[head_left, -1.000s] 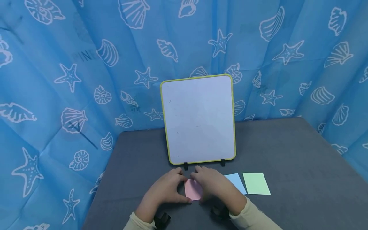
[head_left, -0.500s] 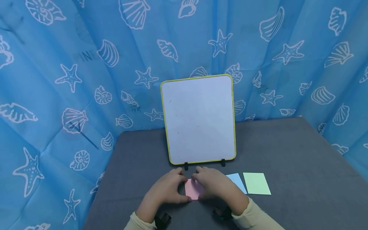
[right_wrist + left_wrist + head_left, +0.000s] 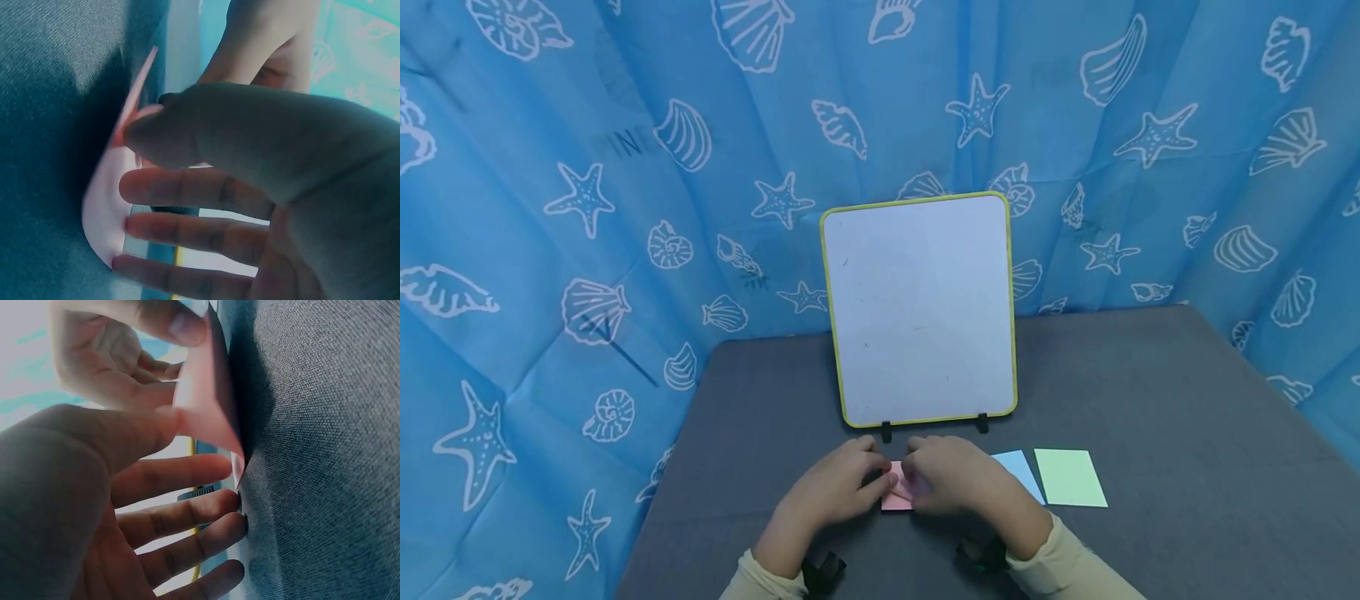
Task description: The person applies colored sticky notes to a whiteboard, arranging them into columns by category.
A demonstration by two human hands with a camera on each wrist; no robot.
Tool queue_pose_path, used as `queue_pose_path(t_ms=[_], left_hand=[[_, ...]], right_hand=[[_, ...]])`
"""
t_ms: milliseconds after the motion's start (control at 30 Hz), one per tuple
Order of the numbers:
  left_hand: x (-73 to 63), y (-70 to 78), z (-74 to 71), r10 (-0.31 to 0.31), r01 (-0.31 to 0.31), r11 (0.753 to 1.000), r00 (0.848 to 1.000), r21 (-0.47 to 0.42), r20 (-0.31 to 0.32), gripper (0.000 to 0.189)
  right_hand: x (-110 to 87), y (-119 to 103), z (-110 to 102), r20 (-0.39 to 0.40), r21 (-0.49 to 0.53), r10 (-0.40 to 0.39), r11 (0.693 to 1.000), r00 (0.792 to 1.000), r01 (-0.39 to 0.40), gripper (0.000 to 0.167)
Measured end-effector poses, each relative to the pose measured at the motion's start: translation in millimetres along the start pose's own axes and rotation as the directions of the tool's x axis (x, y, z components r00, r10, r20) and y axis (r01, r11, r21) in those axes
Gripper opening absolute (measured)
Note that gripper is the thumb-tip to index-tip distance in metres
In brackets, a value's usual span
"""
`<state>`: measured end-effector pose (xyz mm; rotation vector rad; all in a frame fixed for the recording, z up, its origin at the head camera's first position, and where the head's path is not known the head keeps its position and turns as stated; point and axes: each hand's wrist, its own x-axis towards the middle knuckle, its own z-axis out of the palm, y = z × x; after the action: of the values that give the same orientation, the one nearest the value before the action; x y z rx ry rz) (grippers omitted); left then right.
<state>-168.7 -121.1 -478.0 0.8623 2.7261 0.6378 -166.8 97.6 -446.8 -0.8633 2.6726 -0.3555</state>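
Note:
A square of pink paper (image 3: 897, 502) lies between both hands on the table's near middle, its near edge folded over. My left hand (image 3: 827, 493) pinches its left side. In the left wrist view the left thumb (image 3: 150, 428) presses on the raised pink paper (image 3: 197, 394), with the index fingertip close to its lower corner. The right hand (image 3: 962, 477) grips the right side and hides part of it. In the right wrist view the pink paper (image 3: 103, 200) bends in a curve against the right fingertips (image 3: 132, 186), with the right thumb (image 3: 150, 134) over the fold.
Right of the hands lie a blue paper square (image 3: 1021, 475), partly covered by the right hand, and a light green square (image 3: 1070, 477). A yellow-framed whiteboard (image 3: 921, 312) stands behind on black feet (image 3: 886, 432). A blue shell-print curtain (image 3: 760, 117) hangs behind the grey table (image 3: 1150, 400).
The pink paper's near edge has come up off the table and over into a fold. My left thumb has moved from its near corner up onto the paper; the right hand stays about where it was.

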Motion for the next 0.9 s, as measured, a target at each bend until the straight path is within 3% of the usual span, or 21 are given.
queue_pose_path(t_ms=[167, 333, 433, 633, 900], left_hand=[[-0.3, -1.5, 0.7, 0.035, -0.035, 0.999, 0.999, 0.023, -0.021, 0.027], [-1.4, -2.2, -0.9, 0.047, -0.047, 0.999, 0.998, 0.000, -0.030, 0.028], [-1.8, -2.7, -2.6, 0.055, -0.055, 0.998, 0.998, -0.007, -0.028, 0.026], [0.5, -3.7, -2.4, 0.077, -0.076, 0.997, 0.997, 0.027, -0.025, 0.019], [0.7, -2.8, -2.6, 0.104, -0.103, 0.994, 0.994, 0.023, -0.019, 0.007]], right_hand=[[0.4, -1.9, 1.1, 0.007, 0.038, -0.052, 0.998, 0.999, 0.052, 0.008], [1.4, -1.8, 2.1, 0.012, 0.031, -0.054, 0.998, 0.998, 0.054, 0.009], [1.8, -1.3, 2.2, 0.013, 0.011, -0.048, 0.999, 0.999, 0.048, 0.016], [2.1, -4.2, 3.9, -0.024, -0.032, -0.066, 0.997, 0.998, 0.065, 0.045], [3.1, -6.7, 3.6, 0.019, 0.005, -0.021, 1.000, 1.000, 0.021, 0.039]])
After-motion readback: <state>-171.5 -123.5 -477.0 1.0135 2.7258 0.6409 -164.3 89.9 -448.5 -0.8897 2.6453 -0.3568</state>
